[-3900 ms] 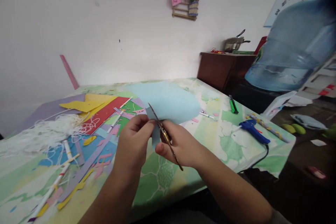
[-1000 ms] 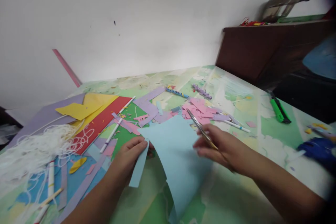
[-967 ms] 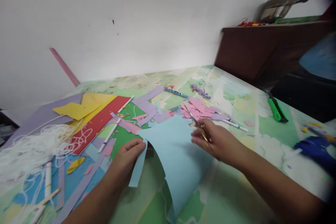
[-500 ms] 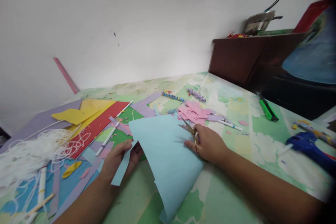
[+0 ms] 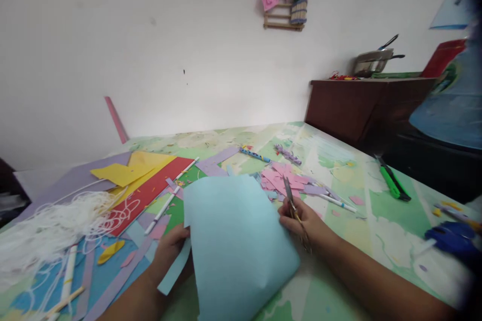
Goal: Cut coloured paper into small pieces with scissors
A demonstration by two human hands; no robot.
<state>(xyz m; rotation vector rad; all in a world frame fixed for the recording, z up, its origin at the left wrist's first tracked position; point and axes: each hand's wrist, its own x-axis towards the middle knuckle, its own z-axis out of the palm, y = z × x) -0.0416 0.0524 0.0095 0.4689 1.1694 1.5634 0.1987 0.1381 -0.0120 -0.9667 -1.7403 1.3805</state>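
Note:
A large light blue paper sheet (image 5: 237, 246) bends in front of me above the table. My left hand (image 5: 171, 251) grips its left edge, fingers partly hidden behind the paper. From that edge a narrow blue strip (image 5: 176, 270) hangs down over the hand. At the sheet's right side, my right hand (image 5: 305, 220) holds metal scissors (image 5: 291, 203), blades pointing up and away from me and looking closed. Pink paper pieces (image 5: 280, 179) lie just beyond the scissors.
White string (image 5: 48, 230), yellow paper (image 5: 120, 173) and red paper (image 5: 158, 185) lie at the left. A green cutter (image 5: 393, 180) and a blue tool (image 5: 452, 243) lie at the right. Behind stands a dark cabinet (image 5: 342, 108) by the wall.
The scissors have come off the sheet to its right, and their blades have turned upward. The sheet has turned more upright and faces me more broadly. The camera view has tilted up.

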